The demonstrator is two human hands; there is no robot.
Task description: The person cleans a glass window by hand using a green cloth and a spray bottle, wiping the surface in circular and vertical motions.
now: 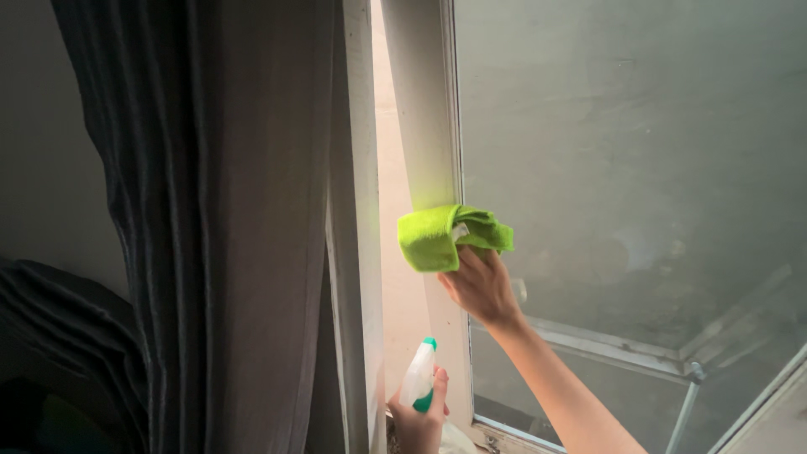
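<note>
My right hand [481, 286] presses a folded bright green cloth [447, 235] against the white frame [424, 126] of an opened window sash, at the edge of its frosted glass pane [630, 151]. My arm reaches up from the lower right. Low in the gap, my left hand [418, 420] grips a small clear spray bottle [418, 380] with a green nozzle, held upright beside the frame's lower part.
A dark grey curtain [210, 210] hangs at the left, next to the fixed white window jamb [357, 252]. Metal bars [681, 412] show through the glass at the lower right. The sash's bottom rail [504, 433] is grimy.
</note>
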